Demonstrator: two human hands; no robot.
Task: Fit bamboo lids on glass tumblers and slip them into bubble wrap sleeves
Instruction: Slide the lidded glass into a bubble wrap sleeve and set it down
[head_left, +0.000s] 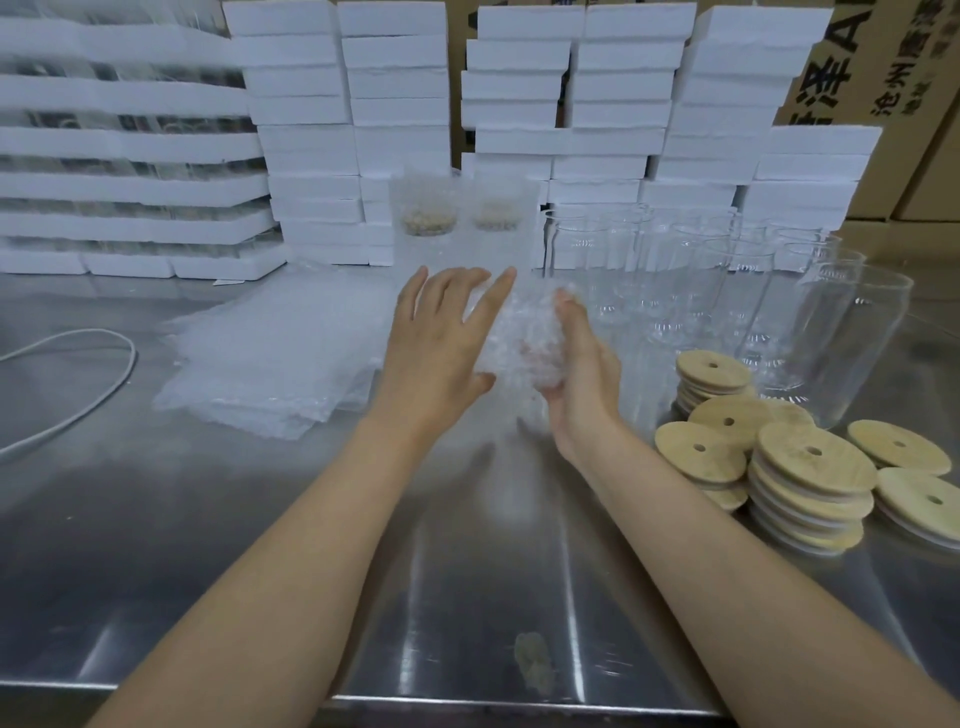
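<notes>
Between my two hands stands a tumbler wrapped in a bubble wrap sleeve (519, 332), above the middle of the steel table (260, 545). My left hand (441, 338) lies against its left side with straight, spread fingers. My right hand (582, 358) cups its right side, fingers curled round it. Two sleeved tumblers with bamboo lids (428, 218) stand just behind. Bare glass tumblers (675, 280) crowd the right rear. Bamboo lids (810, 467) are stacked at the right. A pile of flat bubble wrap sleeves (275, 353) lies to the left.
Stacks of white foam boxes (311, 130) line the back, with cardboard cartons (883, 67) behind on the right. A white cable (104, 384) loops on the table's left. The table's front edge runs close below my forearms.
</notes>
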